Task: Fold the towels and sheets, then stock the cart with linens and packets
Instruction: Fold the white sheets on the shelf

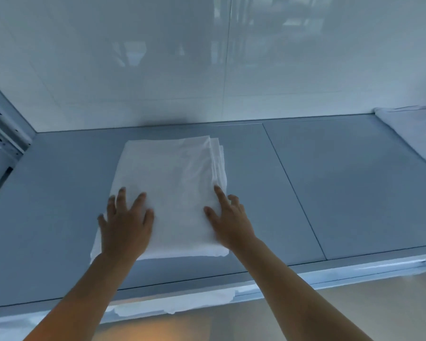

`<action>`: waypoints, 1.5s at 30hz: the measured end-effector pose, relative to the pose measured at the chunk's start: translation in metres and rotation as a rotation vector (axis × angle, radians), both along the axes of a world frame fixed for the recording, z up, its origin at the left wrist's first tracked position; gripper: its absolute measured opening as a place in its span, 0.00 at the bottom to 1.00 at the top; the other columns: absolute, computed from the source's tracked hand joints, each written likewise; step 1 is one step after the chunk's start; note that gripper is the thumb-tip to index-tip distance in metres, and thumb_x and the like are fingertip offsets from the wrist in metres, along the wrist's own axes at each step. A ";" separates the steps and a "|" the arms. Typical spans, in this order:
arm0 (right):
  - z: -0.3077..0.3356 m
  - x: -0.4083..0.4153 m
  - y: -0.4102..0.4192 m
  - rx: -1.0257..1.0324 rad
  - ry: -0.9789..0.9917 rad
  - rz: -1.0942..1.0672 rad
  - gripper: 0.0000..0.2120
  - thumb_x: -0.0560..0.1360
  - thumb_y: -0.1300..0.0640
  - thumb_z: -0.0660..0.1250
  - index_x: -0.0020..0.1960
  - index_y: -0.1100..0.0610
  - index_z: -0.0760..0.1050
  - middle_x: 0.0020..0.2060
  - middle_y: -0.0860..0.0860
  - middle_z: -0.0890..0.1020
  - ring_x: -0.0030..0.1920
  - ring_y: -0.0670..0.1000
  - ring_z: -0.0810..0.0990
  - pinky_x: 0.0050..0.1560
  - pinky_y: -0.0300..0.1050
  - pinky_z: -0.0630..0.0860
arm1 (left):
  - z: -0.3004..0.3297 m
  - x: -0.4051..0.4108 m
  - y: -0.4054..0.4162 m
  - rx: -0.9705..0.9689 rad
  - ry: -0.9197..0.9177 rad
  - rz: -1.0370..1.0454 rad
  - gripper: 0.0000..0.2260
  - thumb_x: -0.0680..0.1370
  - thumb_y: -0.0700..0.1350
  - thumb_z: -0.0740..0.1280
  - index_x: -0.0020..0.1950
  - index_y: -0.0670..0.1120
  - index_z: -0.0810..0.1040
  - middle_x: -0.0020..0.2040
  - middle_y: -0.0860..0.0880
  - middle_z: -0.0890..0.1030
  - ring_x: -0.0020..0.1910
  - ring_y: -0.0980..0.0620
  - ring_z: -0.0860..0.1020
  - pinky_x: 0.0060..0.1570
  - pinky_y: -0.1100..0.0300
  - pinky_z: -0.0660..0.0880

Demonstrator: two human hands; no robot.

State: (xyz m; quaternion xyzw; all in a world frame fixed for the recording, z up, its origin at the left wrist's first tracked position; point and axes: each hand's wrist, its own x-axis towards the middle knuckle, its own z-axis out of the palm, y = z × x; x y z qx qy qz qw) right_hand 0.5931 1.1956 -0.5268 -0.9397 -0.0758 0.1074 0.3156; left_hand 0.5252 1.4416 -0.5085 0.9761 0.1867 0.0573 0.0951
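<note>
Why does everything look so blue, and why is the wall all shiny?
In the head view the light has a cold blue tint, so the white folded sheet and grey table look bluish. The glossy wall mirrors dim shapes from the room. The wide lens bends the table's edges, and the floor glows orange.

A glossy pale wall point(158, 70) rises at the far side, catching dim reflections and split by a thin vertical seam. Below it stretches a grey-blue surface point(342, 180) made of panels, with a seam running near to far. At left stands a metal frame point(3, 129). Near, a tan floor point(354, 308) glows warmly.
</note>
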 end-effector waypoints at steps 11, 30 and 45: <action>0.032 0.032 -0.109 -0.241 -0.263 0.084 0.30 0.84 0.40 0.53 0.83 0.49 0.53 0.80 0.54 0.60 0.75 0.59 0.65 0.69 0.59 0.70 | 0.028 0.044 -0.136 -0.067 -0.070 -0.262 0.23 0.83 0.58 0.58 0.77 0.51 0.70 0.80 0.46 0.65 0.79 0.42 0.61 0.76 0.37 0.61; 0.030 0.077 -0.373 -0.258 -0.234 -0.239 0.31 0.83 0.40 0.54 0.83 0.48 0.53 0.83 0.51 0.55 0.81 0.56 0.54 0.77 0.59 0.58 | 0.033 0.144 -0.387 -0.201 -0.101 -0.585 0.25 0.81 0.56 0.62 0.75 0.46 0.72 0.76 0.43 0.70 0.76 0.41 0.67 0.74 0.43 0.64; 0.006 0.110 -0.715 -0.319 -0.173 -0.456 0.30 0.84 0.42 0.54 0.83 0.49 0.54 0.83 0.50 0.55 0.81 0.54 0.54 0.77 0.59 0.58 | 0.002 0.215 -0.741 -0.302 -0.053 -0.831 0.23 0.82 0.52 0.65 0.75 0.45 0.72 0.75 0.42 0.71 0.75 0.41 0.68 0.73 0.45 0.64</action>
